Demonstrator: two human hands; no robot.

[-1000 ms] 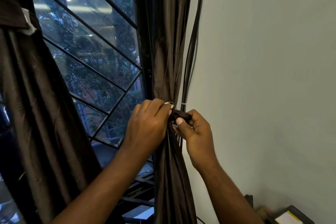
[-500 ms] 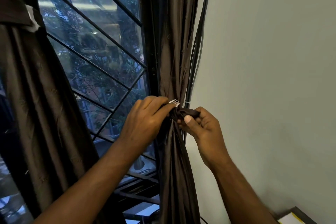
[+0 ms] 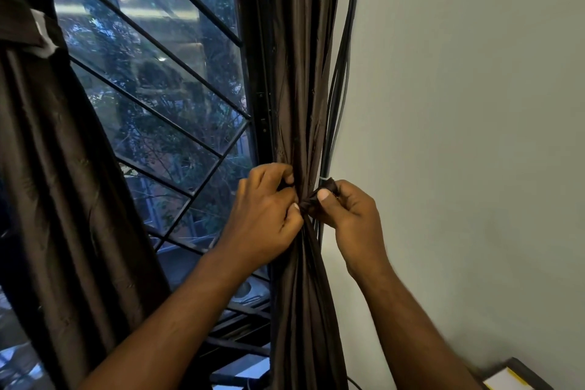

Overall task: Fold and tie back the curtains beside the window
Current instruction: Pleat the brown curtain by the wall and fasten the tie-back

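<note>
1. The gathered curtain (image 3: 297,88) hangs just right of the window (image 3: 164,98), close to the wall (image 3: 459,136). Its long axis is vertical, its folds run floorward, and it is cinched at the waist.
2. A dark tie band (image 3: 311,203) crosses that waist.
3. The left hand (image 3: 266,215) has its grip pinched on the band's left end. The right hand (image 3: 351,218) pinches the other end between thumb and forefinger.
4. This looks like the tying step. Next, the ends probably need drawing apart evenly so the knot bites without spilling folds.
5. Black cables (image 3: 340,79) climb just beside the curtain, and a second curtain (image 3: 63,183) hangs left of the window.
</note>
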